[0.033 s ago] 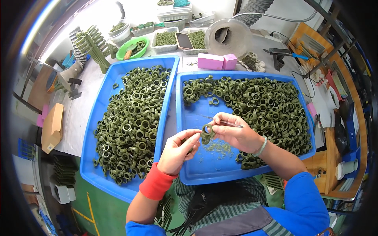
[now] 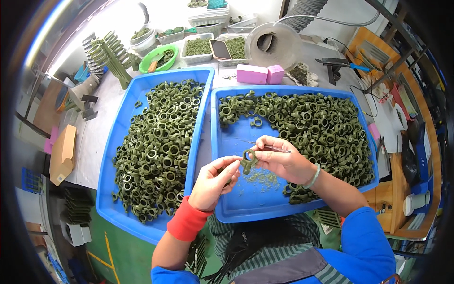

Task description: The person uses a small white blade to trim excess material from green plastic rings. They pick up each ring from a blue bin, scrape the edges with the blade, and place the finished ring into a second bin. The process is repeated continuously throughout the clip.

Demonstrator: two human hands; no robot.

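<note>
Over the right blue tray [image 2: 239, 213], my left hand [image 2: 216, 181] pinches a dark green ring-shaped part [image 2: 248, 161] with a short stem below its loop. My right hand [image 2: 283, 161] is closed on a slim metal knife-like tool [image 2: 275, 148], whose thin tip points left above the part. Fingers of my right hand also touch the ring's right side. Small green shavings [image 2: 262, 181] lie on the tray floor beneath my hands. Many similar green ring parts [image 2: 321, 128] are heaped along the tray's far and right sides.
To the left, another blue tray [image 2: 109, 158] holds a big heap of the same parts. Behind the trays are pink blocks [image 2: 251, 74], a phone [image 2: 219, 49], a green bowl [image 2: 172, 66], clear tubs and a wide extraction hood [image 2: 288, 47]. A cardboard box [image 2: 64, 155] stands far left.
</note>
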